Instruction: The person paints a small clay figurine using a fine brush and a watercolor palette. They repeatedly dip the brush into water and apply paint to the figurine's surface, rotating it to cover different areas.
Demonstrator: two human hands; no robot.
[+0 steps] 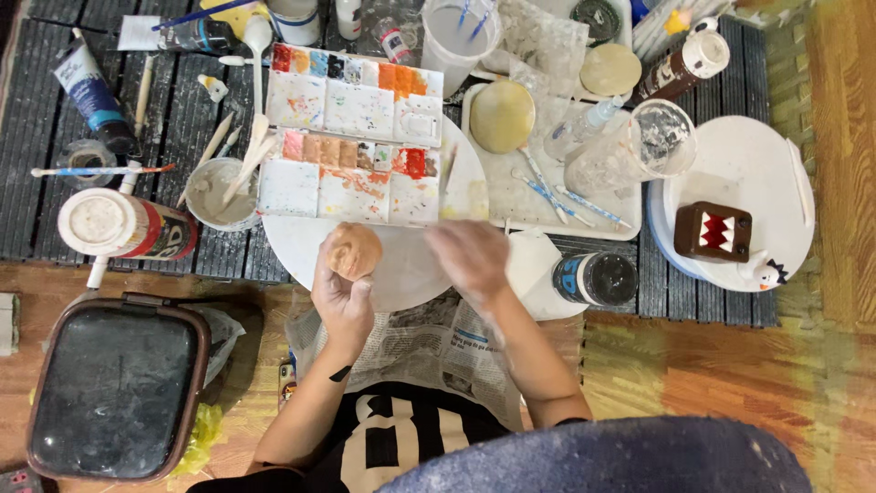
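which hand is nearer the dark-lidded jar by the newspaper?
Right. The right hand hovers, motion-blurred, just left of the dark-lidded jar; the left hand is farther left, holding a tan clay ball.

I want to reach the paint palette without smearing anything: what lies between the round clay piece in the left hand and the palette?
In the head view, only a bare strip of the white round board separates the clay piece from the palette.

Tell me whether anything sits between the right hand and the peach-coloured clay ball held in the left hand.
Nothing visible does. The left hand holds the clay ball up over the white round board; the right hand, blurred, hovers beside it. Only bare board shows in the gap between them. The paint palette lies beyond both, out of the way.
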